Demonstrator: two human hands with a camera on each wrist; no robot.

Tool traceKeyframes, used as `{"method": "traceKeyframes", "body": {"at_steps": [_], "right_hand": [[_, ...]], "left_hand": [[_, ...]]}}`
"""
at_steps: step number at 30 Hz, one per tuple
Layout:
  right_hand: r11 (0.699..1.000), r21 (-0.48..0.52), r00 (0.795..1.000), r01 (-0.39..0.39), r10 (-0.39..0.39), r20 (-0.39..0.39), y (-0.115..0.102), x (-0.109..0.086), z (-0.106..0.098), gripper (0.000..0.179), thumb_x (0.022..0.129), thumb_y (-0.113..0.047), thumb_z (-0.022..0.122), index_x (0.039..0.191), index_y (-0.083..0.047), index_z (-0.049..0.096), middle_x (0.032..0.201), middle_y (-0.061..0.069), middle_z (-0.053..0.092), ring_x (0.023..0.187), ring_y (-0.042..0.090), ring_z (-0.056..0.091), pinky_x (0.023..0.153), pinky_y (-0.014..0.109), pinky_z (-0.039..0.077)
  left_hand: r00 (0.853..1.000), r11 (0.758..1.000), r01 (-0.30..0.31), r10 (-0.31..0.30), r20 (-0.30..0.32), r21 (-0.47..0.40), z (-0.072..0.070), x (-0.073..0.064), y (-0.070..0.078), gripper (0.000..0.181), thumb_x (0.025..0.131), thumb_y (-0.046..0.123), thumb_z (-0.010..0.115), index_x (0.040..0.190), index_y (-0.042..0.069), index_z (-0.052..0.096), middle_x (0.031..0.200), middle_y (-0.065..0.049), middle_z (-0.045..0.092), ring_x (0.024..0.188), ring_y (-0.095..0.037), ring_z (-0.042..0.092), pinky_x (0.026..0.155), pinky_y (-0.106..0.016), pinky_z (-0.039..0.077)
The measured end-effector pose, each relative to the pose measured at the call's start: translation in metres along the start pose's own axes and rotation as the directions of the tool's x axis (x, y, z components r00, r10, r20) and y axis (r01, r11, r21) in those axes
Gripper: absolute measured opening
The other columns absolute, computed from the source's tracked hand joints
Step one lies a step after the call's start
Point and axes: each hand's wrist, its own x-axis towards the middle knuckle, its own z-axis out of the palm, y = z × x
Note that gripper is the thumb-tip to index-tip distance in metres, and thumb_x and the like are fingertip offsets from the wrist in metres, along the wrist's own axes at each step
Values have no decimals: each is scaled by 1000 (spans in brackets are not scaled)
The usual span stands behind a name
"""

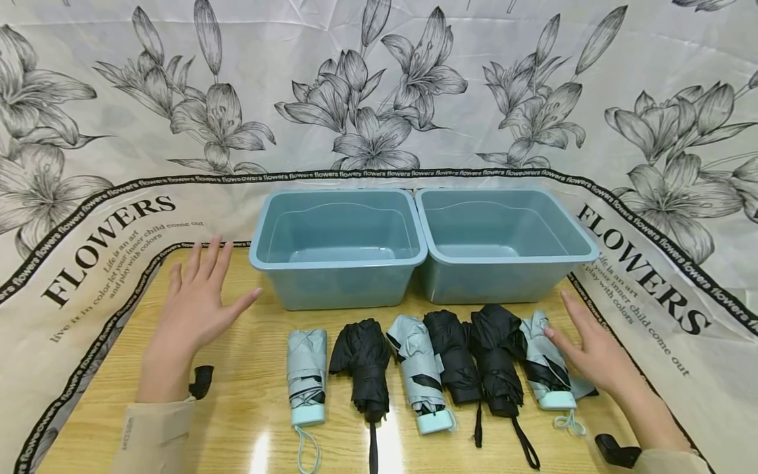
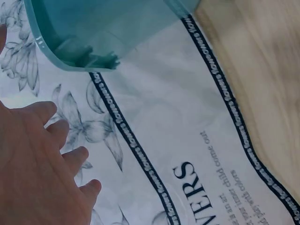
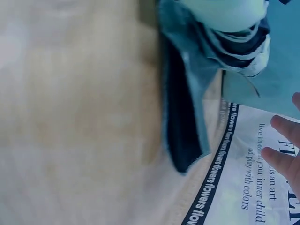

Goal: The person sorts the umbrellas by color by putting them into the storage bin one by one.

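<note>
My left hand (image 1: pixel 197 299) is spread with straight fingers left of the blue bins, holding nothing; in the left wrist view its fingers (image 2: pixel 75 161) show over the flowered cloth. On the right, my right hand (image 1: pixel 595 352) has its fingers extended beside the rightmost light-blue folded umbrella (image 1: pixel 546 362), the thumb overlapping its edge in the head view. Folded umbrellas lie in a row: a light-blue one (image 1: pixel 306 378) at the left end, a black one (image 1: pixel 364 372), another light-blue one (image 1: pixel 419 375), then two black ones (image 1: pixel 453 359) (image 1: pixel 497 362). In the right wrist view a loose umbrella flap (image 3: pixel 187 112) hangs out.
Two blue plastic bins, a left one (image 1: pixel 337 286) and a right one (image 1: pixel 485 283), stand side by side behind the umbrellas. A flower-printed cloth (image 1: pixel 355 85) covers the back and sides around the wooden table (image 1: pixel 237 421). Small black objects (image 1: pixel 202 382) (image 1: pixel 616 451) show by both wrists.
</note>
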Motion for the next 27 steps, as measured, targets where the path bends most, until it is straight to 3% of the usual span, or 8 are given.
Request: {"method": "traceKeyframes", "body": {"at_steps": [3, 10, 16, 19, 21, 24, 27], "right_hand": [[1000, 14, 999, -14, 14, 36, 2, -4, 2, 87, 107, -40, 57, 169, -27, -3, 172, 23, 5, 146, 64, 18, 106, 86, 19], [999, 34, 996, 8, -11, 85, 4, -8, 7, 88, 106, -38, 59, 169, -18, 0, 171, 26, 7, 147, 62, 19, 114, 80, 17], [1000, 31, 991, 3, -7, 131, 3, -9, 10, 93, 104, -40, 64, 169, -17, 1, 168, 33, 14, 139, 63, 34, 105, 78, 35], [999, 28, 991, 26, -29, 134, 3, -9, 12, 94, 103, -36, 67, 169, -12, 4, 164, 37, 21, 130, 60, 48, 95, 68, 52], [999, 33, 990, 38, -42, 135, 2, -9, 13, 94, 101, -33, 70, 168, -10, 8, 162, 38, 25, 116, 50, 62, 86, 57, 60], [998, 36, 989, 56, -60, 133, 2, -10, 16, 94, 99, -30, 73, 168, -7, 13, 159, 40, 30, 96, 34, 70, 76, 40, 60], [997, 47, 990, 67, -73, 122, 2, -11, 17, 92, 98, -27, 75, 167, -5, 18, 158, 40, 32, 105, 41, 67, 73, 34, 59]], "left_hand": [[1000, 1000, -11, 11, 9, 5, -3, 12, 7, 101, 99, 74, 46, 168, 21, -6, 173, 5, -17, 158, -31, -19, 123, -64, -15], [999, 999, -44, 44, 20, 19, -6, 37, 18, 103, 96, 78, 44, 168, 23, -5, 173, 7, -15, 159, -29, -17, 125, -61, -13], [996, 998, -58, 57, 75, 17, -6, 55, 23, 104, 95, 81, 42, 168, 24, -4, 173, 6, -15, 160, -32, -14, 125, -62, -13], [992, 998, -61, 59, 111, 15, -4, 62, 23, 104, 95, 82, 40, 168, 22, -4, 173, 5, -16, 160, -33, -13, 125, -63, -12], [990, 998, -63, 61, 131, 18, -3, 65, 23, 104, 95, 82, 40, 168, 21, -4, 173, 5, -17, 159, -35, -12, 125, -64, -12], [987, 997, -69, 64, 149, 30, -2, 70, 24, 105, 95, 82, 40, 168, 20, -4, 173, 2, -17, 159, -36, -11, 125, -66, -10], [984, 997, -76, 70, 164, 33, -1, 73, 25, 106, 95, 82, 40, 168, 18, -4, 173, 0, -15, 160, -38, -8, 125, -66, -9]]}}
